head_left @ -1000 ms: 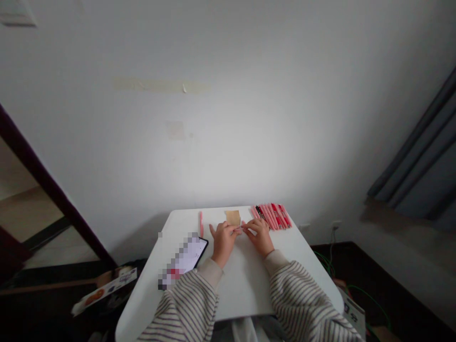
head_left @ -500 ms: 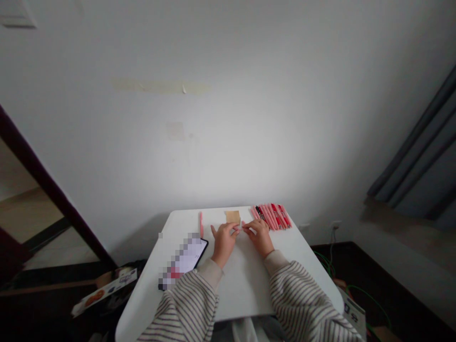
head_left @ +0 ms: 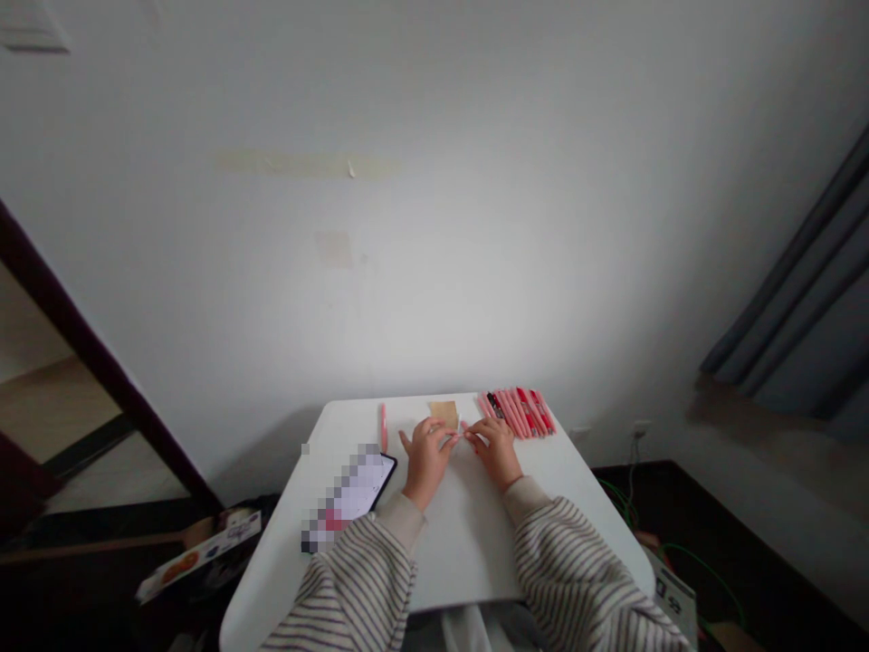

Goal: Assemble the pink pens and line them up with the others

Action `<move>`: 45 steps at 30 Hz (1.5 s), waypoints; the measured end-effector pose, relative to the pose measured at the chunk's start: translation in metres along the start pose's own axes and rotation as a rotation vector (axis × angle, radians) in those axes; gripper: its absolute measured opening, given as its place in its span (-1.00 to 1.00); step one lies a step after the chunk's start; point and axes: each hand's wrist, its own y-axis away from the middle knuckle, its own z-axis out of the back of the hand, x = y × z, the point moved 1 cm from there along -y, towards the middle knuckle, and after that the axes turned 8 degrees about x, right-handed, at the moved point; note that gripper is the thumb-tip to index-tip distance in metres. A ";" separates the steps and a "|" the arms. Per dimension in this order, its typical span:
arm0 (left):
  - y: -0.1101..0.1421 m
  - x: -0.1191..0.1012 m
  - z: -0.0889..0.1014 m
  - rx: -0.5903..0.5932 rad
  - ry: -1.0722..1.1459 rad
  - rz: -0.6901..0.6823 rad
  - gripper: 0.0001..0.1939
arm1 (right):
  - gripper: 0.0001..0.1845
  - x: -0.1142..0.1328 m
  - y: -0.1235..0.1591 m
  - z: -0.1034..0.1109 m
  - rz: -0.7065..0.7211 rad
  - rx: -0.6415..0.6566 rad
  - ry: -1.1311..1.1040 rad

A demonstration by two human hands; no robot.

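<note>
Slim pinkish piece [head_left: 460, 436], 1 in number, sits at lower centre, apparently pinched between the fingertips of the left hand [head_left: 427, 457] and right hand [head_left: 495, 451]; fine 2-handed work seems in hand, next calling for a steady pinch. Nearby: 1 tan paper square [head_left: 444, 414], 1 black-edged phone [head_left: 365, 491], 1 lone pink pen [head_left: 384, 430], bunched pink-and-red pens [head_left: 521, 415], uncountable.

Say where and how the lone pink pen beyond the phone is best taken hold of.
Probably at the middle of the pen, pinched across its long sides, coming from above and the right, where the left grip is nearest. The pen is slim and lies flat, pointing away, apart from the other pens, so both sides look open; its near end sits close to the phone.
</note>
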 end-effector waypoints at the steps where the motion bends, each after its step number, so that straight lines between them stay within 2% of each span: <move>1: 0.000 0.000 0.000 -0.002 0.002 0.000 -0.87 | -0.76 0.000 0.000 0.000 0.001 0.000 0.005; 16: 0.001 -0.003 0.002 -0.003 -0.015 0.009 -0.87 | -0.72 0.003 0.002 0.002 -0.040 0.013 0.049; 22: 0.001 -0.004 0.003 -0.022 -0.014 0.039 -0.87 | -0.70 -0.001 0.001 0.003 0.005 -0.007 0.054; 30: 0.000 -0.005 0.008 -0.089 0.008 0.066 -0.90 | -0.70 -0.004 0.003 0.006 0.038 0.029 0.225; 45: 0.001 -0.006 0.009 -0.075 0.010 0.098 -0.89 | -0.76 -0.005 0.004 0.010 0.101 0.047 0.246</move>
